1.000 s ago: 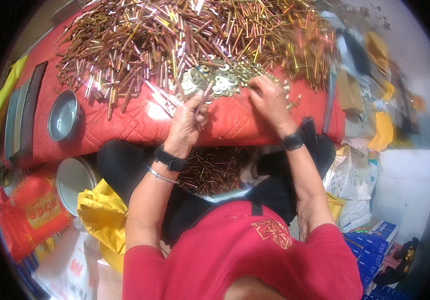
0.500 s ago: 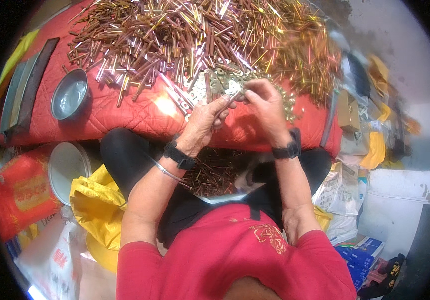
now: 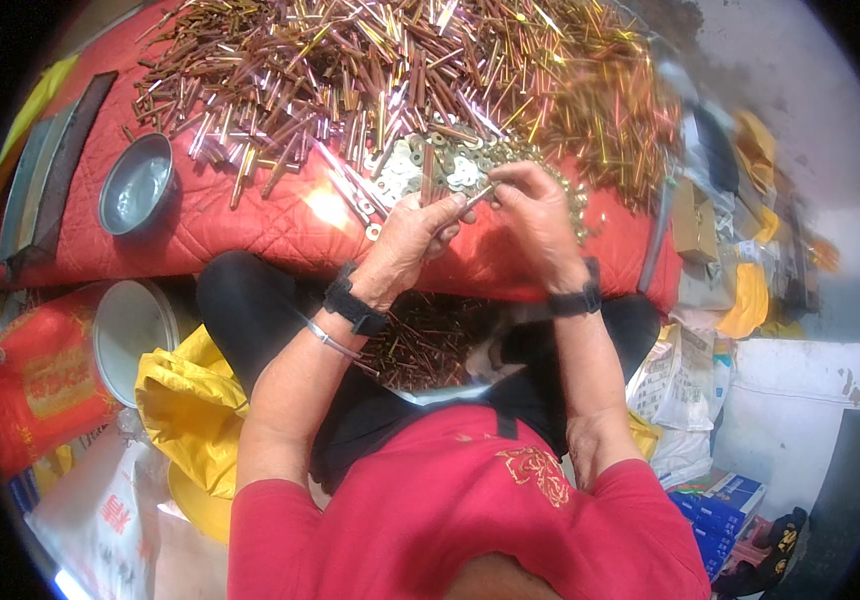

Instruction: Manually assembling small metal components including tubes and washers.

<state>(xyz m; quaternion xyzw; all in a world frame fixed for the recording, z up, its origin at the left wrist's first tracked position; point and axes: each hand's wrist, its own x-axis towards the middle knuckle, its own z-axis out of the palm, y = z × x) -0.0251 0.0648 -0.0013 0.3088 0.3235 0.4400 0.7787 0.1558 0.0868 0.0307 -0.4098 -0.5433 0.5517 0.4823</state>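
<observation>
Head cam looking straight down here. Both hands are up at the near edge of a red quilted cloth [image 3: 250, 235], working on one thin metal rod [image 3: 477, 197]. Left hand [image 3: 412, 235] has its fingers curled shut around the lower end of the rod, and right hand [image 3: 535, 215] is pinched closed on the upper end, so the rod sits tilted between the two, just above the cloth. Can't make out if there's a washer on it, too small to tell.

Right behind the hands there's a little heap of pale flat washers [image 3: 450, 165], pretty much touching the fingertips. Behind that, a huge pile of copper and brass tubes [image 3: 350, 70] covers most of the cloth, with a finer golden bunch off toward the right.

Each wrist has a black band. Down in the person's lap, between the forearms, a dish of dark finished pins [image 3: 428, 345] sits against the black trousers.

Off to the left on the cloth is a small steel bowl [image 3: 135, 185], well apart from the hands. Below it, off the cloth, a white bucket [image 3: 130, 330] stands next to a yellow plastic bag [image 3: 190, 400] and a red sack [image 3: 40, 380].
</observation>
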